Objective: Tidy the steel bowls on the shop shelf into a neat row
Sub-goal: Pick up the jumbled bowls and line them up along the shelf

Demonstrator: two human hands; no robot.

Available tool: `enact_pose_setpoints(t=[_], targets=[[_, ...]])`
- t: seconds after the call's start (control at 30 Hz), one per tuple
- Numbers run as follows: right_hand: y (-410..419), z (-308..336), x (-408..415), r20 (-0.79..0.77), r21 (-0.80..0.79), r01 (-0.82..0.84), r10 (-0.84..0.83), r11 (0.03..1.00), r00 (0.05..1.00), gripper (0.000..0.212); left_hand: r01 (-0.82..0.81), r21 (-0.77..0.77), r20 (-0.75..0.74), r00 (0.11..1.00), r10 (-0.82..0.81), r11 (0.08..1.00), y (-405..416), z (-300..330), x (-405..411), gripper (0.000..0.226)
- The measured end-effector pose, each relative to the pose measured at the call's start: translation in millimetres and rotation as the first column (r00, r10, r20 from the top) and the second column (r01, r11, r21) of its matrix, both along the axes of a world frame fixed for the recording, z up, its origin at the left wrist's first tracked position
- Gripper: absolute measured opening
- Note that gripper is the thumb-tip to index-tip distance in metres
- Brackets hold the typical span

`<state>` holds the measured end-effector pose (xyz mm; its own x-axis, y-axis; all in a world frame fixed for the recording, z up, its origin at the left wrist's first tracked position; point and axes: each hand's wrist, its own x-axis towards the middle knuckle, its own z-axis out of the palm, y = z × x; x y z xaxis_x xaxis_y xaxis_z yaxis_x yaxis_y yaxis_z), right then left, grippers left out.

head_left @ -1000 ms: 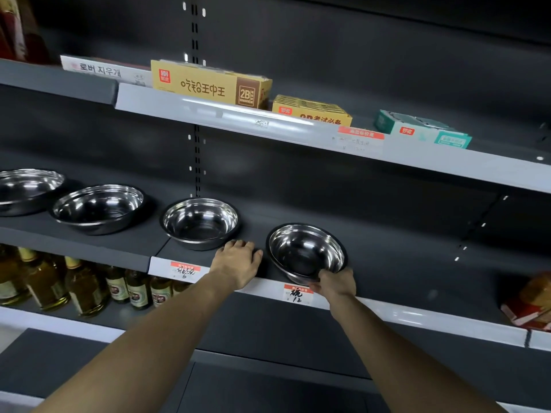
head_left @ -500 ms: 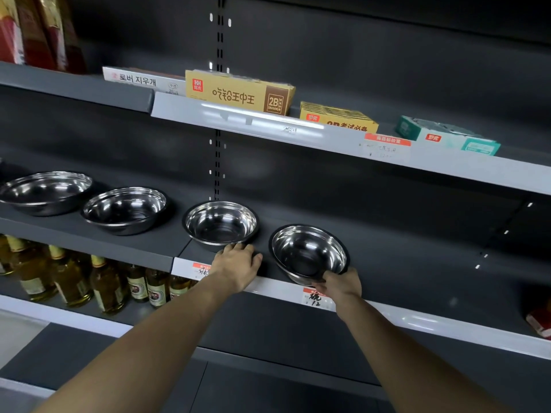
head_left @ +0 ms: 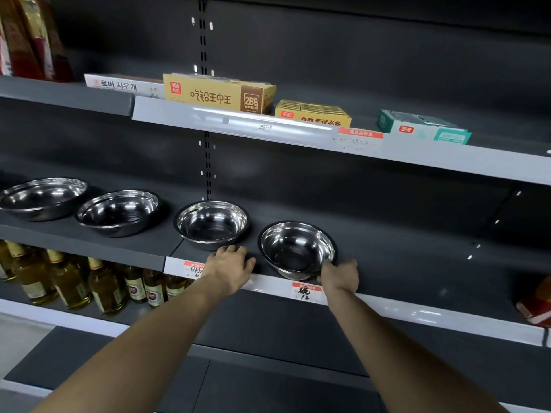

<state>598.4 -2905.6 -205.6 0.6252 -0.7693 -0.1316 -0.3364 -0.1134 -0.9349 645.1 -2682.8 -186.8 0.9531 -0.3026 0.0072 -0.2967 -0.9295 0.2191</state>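
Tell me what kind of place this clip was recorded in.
Most likely a small shop aisle: price tags clipped to the shelf edge, steel bowls set out for sale, bottles stocked below, boxed stationery above.

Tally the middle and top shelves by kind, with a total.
Steel bowls: 4
Boxes on top shelf: 4
Total: 8

— What are the four bowls (head_left: pixel 297 248) on the dark shelf (head_left: pixel 417 251) made of?
— Polished steel, mirror-glossy inside. The shelf is matt painted metal; above it, cardboard boxes (head_left: pixel 219 93); below, glossy glass bottles (head_left: pixel 68 281).
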Motion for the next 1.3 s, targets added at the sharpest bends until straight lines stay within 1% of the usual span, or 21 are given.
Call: enact_pose_setpoints(t=[0.03,0.13,0.23,0.4,0.5,0.6,0.63,0.67,0.73,0.8,0.93,1.0,1.1,1.13,1.23,1.3], targets=[[0.7,4.7,0.2,0.039,-0.016,0.001,0.000,1.000,0.999,0.048,-0.009,0.004,0.004,1.000,0.009,1.000,0.8,1.0,-1.5,0.046],[13.2,19.6,9.3,0.154,0.035,-0.056,0.050,0.998,0.987,0.032,-0.040,0.008,0.012,0.999,0.040,0.999,6.9,4.7,-5.7,0.048],[40.6,26.2,23.1,0.215,0.093,-0.178,0.155,0.980,0.964,0.025,-0.075,0.024,0.018,0.997,0.074,0.997,19.3,10.5,-8.1,0.051],[96.6,17.3,44.1,0.235,0.166,-0.393,0.351,0.904,0.906,0.019,-0.123,0.045,0.044,0.992,0.121,0.991,55.2,16.3,-3.7,0.051],[127.7,8.6,56.5,0.206,0.253,-0.484,0.443,0.837,0.873,0.028,-0.166,0.025,0.042,0.985,0.165,0.986,83.0,13.7,7.1,0.052],[154.8,1.3,72.0,0.154,0.330,-0.533,0.513,0.779,0.845,0.052,-0.183,0.009,0.049,0.982,0.182,0.983,111.9,6.1,23.7,0.050],[162.8,-0.5,78.3,0.141,0.353,-0.528,0.514,0.772,0.846,0.058,-0.180,0.002,0.045,0.983,0.180,0.984,121.2,3.5,30.9,0.049],[169.7,-1.3,85.1,0.137,0.377,-0.518,0.507,0.768,0.851,0.060,-0.174,-0.005,0.047,0.984,0.174,0.985,130.1,1.3,38.9,0.048],[182.5,-2.0,102.4,0.136,0.414,-0.476,0.464,0.776,0.875,0.057,-0.158,-0.021,0.065,0.985,0.159,0.987,149.0,-1.9,58.6,0.045],[194.5,-2.9,119.1,0.118,0.416,-0.403,0.391,0.815,0.913,0.055,-0.131,-0.029,0.072,0.989,0.133,0.991,166.9,-2.8,78.4,0.045],[220.1,-13.1,143.6,0.077,0.341,-0.233,0.220,0.911,0.972,0.051,-0.026,0.025,0.129,0.991,0.022,0.999,195.7,-1.0,118.8,0.051],[228.6,-18.5,149.5,0.073,0.304,-0.167,0.152,0.938,0.986,0.053,0.018,0.021,0.157,0.987,-0.021,1.000,202.6,2.4,135.3,0.051],[235.7,-19.0,147.0,0.053,0.263,-0.124,0.114,0.957,0.992,0.059,0.090,0.028,0.169,0.981,-0.094,0.996,206.3,2.3,150.7,0.050],[236.7,-18.4,144.9,0.044,0.253,-0.116,0.108,0.961,0.993,0.057,0.111,0.028,0.167,0.979,-0.114,0.993,206.7,1.1,153.8,0.050],[238.3,-15.6,136.9,0.021,0.221,-0.104,0.102,0.970,0.995,0.033,0.162,0.027,0.152,0.975,-0.164,0.986,206.2,-2.6,159.7,0.052],[239.8,-14.9,131.0,0.012,0.206,-0.102,0.102,0.973,0.995,0.022,0.191,0.031,0.149,0.970,-0.193,0.981,205.1,-4.3,160.8,0.053]])
